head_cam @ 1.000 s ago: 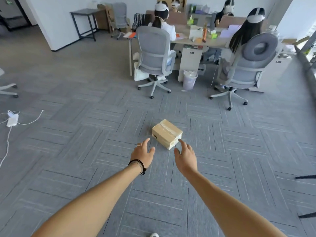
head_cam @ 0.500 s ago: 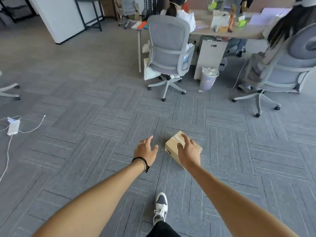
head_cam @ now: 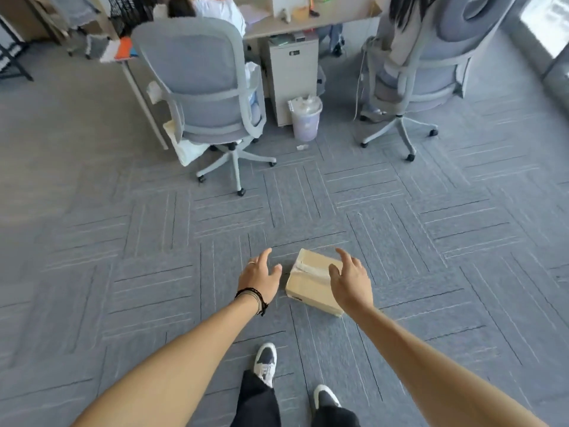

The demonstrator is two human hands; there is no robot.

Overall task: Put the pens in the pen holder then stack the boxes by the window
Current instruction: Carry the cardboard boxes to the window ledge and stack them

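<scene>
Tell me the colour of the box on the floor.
Light brown cardboard box with a clear tape strip across its top, seen in the head view.

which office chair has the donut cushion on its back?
The right chair: a ring cushion hangs on its backrest. The left chair has none.

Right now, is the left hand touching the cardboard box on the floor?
Apart. The head view shows a strip of grey carpet between the left hand and the near edge of the cardboard box; its fingers are spread open beside the box.
</scene>
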